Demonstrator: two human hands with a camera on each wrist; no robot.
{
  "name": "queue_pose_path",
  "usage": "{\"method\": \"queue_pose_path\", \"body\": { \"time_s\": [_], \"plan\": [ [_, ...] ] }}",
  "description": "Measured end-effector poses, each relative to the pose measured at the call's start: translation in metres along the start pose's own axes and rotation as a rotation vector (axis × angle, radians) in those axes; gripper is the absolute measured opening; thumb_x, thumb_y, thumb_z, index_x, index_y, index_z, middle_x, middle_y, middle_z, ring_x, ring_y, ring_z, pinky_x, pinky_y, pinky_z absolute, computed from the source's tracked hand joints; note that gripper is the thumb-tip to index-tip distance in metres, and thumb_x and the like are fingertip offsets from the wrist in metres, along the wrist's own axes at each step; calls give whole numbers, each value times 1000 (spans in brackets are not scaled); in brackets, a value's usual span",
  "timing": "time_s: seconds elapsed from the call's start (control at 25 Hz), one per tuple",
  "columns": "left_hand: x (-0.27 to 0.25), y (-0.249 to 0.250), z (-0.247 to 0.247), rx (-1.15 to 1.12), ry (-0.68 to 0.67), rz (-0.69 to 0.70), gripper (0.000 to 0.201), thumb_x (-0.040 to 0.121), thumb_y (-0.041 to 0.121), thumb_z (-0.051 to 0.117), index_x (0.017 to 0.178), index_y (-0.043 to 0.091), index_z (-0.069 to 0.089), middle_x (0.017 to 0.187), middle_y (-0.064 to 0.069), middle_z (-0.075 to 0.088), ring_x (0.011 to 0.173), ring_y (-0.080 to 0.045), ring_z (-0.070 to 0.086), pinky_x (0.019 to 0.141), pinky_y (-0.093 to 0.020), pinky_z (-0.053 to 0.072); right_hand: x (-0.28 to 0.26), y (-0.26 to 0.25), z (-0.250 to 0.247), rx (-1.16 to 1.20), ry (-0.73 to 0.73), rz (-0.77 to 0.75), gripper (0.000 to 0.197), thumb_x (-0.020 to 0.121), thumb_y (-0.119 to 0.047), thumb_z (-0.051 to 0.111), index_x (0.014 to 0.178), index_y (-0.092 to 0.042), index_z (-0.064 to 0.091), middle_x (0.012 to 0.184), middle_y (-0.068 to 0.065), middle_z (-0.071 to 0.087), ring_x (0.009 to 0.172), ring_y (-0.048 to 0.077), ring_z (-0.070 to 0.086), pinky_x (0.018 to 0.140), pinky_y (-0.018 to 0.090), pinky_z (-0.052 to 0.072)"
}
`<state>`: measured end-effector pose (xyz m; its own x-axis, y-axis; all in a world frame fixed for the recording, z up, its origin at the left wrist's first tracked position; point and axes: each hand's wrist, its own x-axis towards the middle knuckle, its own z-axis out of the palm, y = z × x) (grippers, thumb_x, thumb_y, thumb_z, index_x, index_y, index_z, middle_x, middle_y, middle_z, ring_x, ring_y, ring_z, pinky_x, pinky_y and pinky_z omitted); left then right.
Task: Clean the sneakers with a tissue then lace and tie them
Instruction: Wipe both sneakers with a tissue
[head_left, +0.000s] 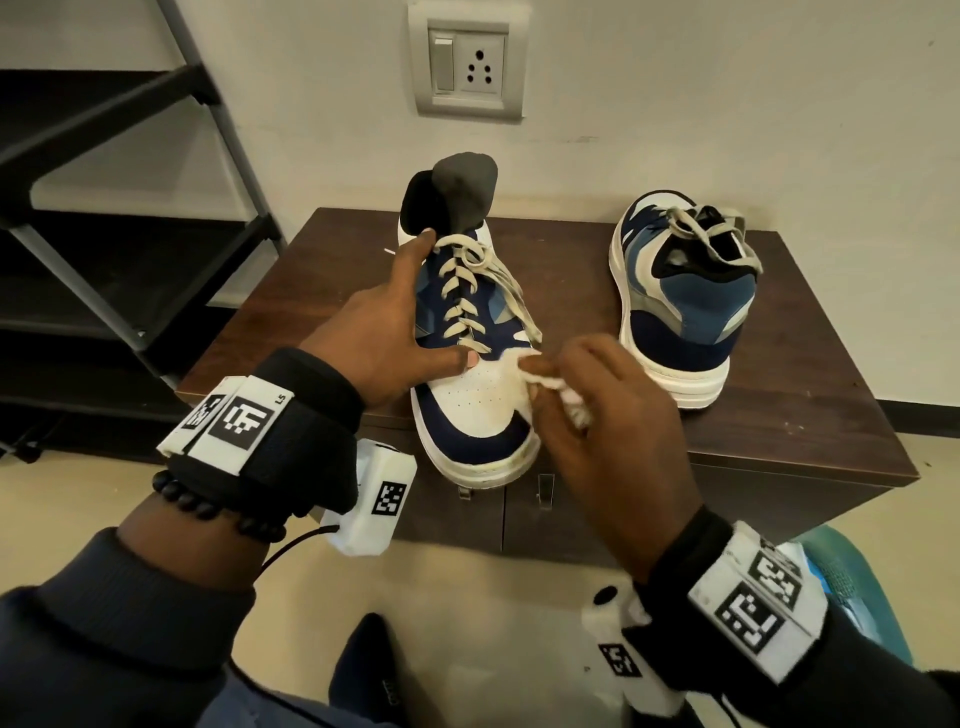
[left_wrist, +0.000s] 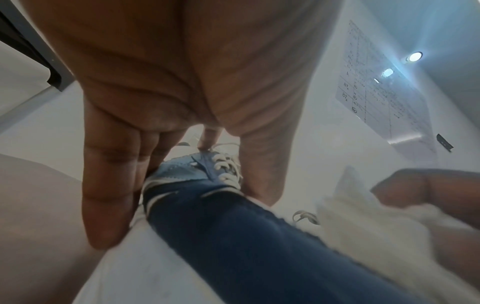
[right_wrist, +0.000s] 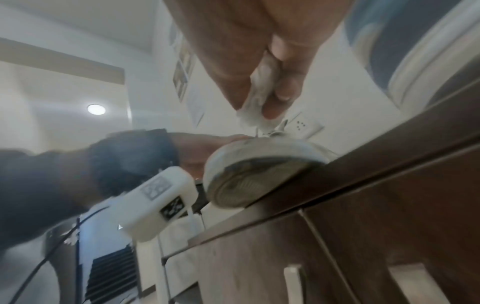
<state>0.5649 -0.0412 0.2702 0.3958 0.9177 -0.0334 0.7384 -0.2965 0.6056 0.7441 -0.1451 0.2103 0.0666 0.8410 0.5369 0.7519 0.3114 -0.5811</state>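
The right hand (head_left: 613, 415) pinches a tissue (head_left: 550, 382) against the near sneaker's (head_left: 475, 364) white toe; the left hand (head_left: 384, 332) clasps that sneaker's side on the tabletop (head_left: 810, 415).

White wall w/ switch-socket plate (head_left: 466, 65), dark wood cabinet (head_left: 810, 415), black shelving rack (head_left: 130, 234), beige floor (head_left: 467, 613).

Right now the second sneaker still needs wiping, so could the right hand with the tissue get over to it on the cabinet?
Probably yes. The right hand pinches the white tissue at the near sneaker's toe, and the other blue-and-white sneaker stands just beyond on the brown wooden cabinet, with nothing between them.
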Motion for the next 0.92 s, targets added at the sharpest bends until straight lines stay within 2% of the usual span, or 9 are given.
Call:
{"method": "queue_pose_path", "body": {
  "time_s": [0.08, 0.2, 0.28, 0.36, 0.44, 0.52, 0.6, 0.76, 0.92],
  "plan": [
    [0, 3, 0, 9, 2, 7, 105, 77, 32, 77, 150, 32, 1, 141, -4, 50, 120, -21, 54, 96, -26, 41, -14, -1, 9, 21, -34, -4, 17, 87, -9, 64, 103, -12, 63, 103, -2, 55, 89, 0, 48, 78, 9, 44],
    [-2, 4, 0, 9, 1, -1, 104, 79, 31, 76, 151, 32, 0, 141, -3, 50, 119, -19, 54, 91, -21, 39, -18, 5, 2, -9, 19, 73, 12, 86, -9, 64, 98, -13, 63, 99, -2, 55, 83, 1, 47, 69, 20, 47],
    [0, 4, 1, 14, 7, -6, 103, 80, 31, 75, 151, 32, 1, 140, -4, 51, 118, -19, 54, 89, -20, 37, -21, -3, -3, 16, 20, -56, 15, 88, -13, 60, 102, -11, 63, 99, -2, 55, 83, 2, 48, 71, 18, 47],
    [1, 5, 2, 16, 4, -13, 103, 80, 31, 75, 151, 31, 1, 140, -5, 51, 120, -21, 53, 89, -20, 36, -31, -10, 2, -30, -82, -193, 22, 89, -19, 56, 108, -12, 60, 100, 1, 55, 80, 7, 53, 66, 18, 50],
    [1, 6, 1, 24, -3, -14, 102, 81, 30, 74, 151, 30, 1, 140, -6, 51, 121, -22, 53, 89, -20, 36, -31, 2, 3, -104, -82, -122, 18, 88, -21, 56, 104, -13, 59, 96, 2, 54, 74, 12, 54, 58, 21, 51],
    [0, 4, 0, 28, -15, -16, 99, 83, 34, 71, 152, 30, 1, 140, -6, 51, 120, -22, 54, 89, -21, 37, -19, 13, -7, -104, 6, -4, 14, 85, -17, 62, 97, -10, 62, 92, 1, 55, 75, 14, 55, 61, 13, 44],
    [2, 1, -3, 23, 3, -18, 86, 88, 41, 62, 151, 33, 4, 139, -8, 52, 118, -26, 55, 92, -25, 39, 1, 7, -16, -81, 47, -54, 14, 87, -15, 62, 99, -10, 65, 96, 0, 59, 83, 11, 54, 68, 14, 42],
    [2, -2, -3, 1, 51, -12, 69, 94, 33, 55, 149, 38, 12, 132, -12, 57, 108, -28, 62, 93, -35, 48, 40, -25, 3, -225, -142, -96, 17, 88, -17, 61, 104, -20, 68, 103, -3, 65, 96, 16, 49, 75, 23, 32],
    [1, -5, -1, -18, 85, 7, 69, 93, 28, 59, 147, 41, 18, 126, -11, 61, 102, -25, 64, 89, -31, 50, 46, -41, 17, -223, -245, -167, 16, 83, -12, 60, 94, -12, 71, 91, 7, 67, 89, 27, 57, 75, 35, 45]
  ]
}}
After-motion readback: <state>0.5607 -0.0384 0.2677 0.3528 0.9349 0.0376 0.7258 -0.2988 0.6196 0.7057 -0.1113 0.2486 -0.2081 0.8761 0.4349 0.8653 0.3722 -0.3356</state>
